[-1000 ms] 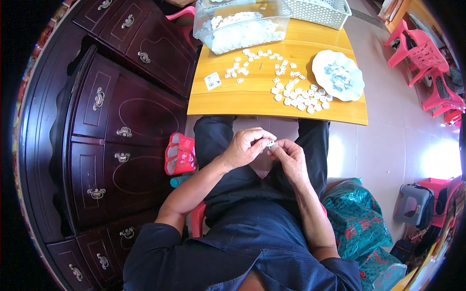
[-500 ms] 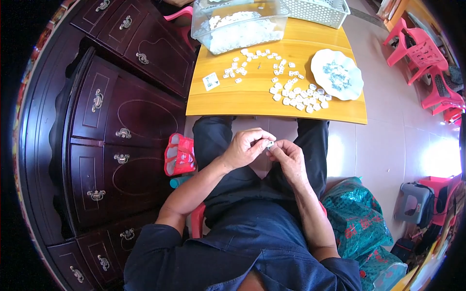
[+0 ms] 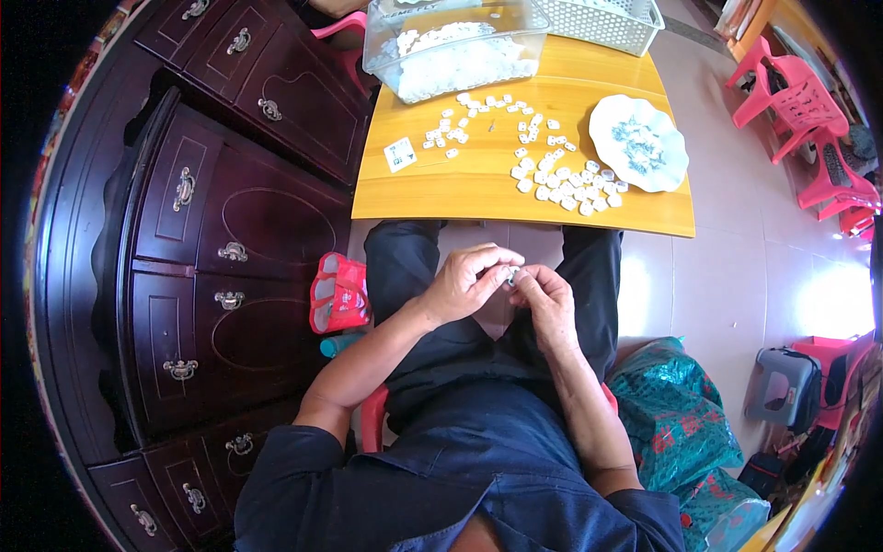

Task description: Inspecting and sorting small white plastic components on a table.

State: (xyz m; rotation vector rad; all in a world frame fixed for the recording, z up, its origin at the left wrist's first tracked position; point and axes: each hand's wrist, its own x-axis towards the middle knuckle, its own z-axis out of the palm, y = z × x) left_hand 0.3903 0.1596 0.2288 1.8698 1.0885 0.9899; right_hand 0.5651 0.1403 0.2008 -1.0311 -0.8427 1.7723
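Note:
Above my lap, my left hand (image 3: 471, 280) pinches a small white piece (image 3: 511, 273) between thumb and forefinger. My right hand (image 3: 549, 302) meets it from the other side, its thumb and fingertips closed at the same piece. Fingers hide most of it, and a dark spot shows on its face. On the yellow wooden table (image 3: 432, 198) in front lie several loose small white plastic pieces (image 3: 572, 190), thickest near the front edge at the right. A scalloped white plate (image 3: 676, 164) beside them holds small bluish-grey bits.
A clear plastic bin (image 3: 451, 78) full of white pieces stands at the table's back, next to a perforated white basket (image 3: 630, 37). A small printed card (image 3: 400, 155) lies at the left. Dark drawers (image 3: 239, 221), a red bag (image 3: 340, 294) and a green bag (image 3: 676, 405) flank me.
Both hands stay together over my lap; the right fingers have shifted slightly around the small white piece. Nothing on the table has visibly moved.

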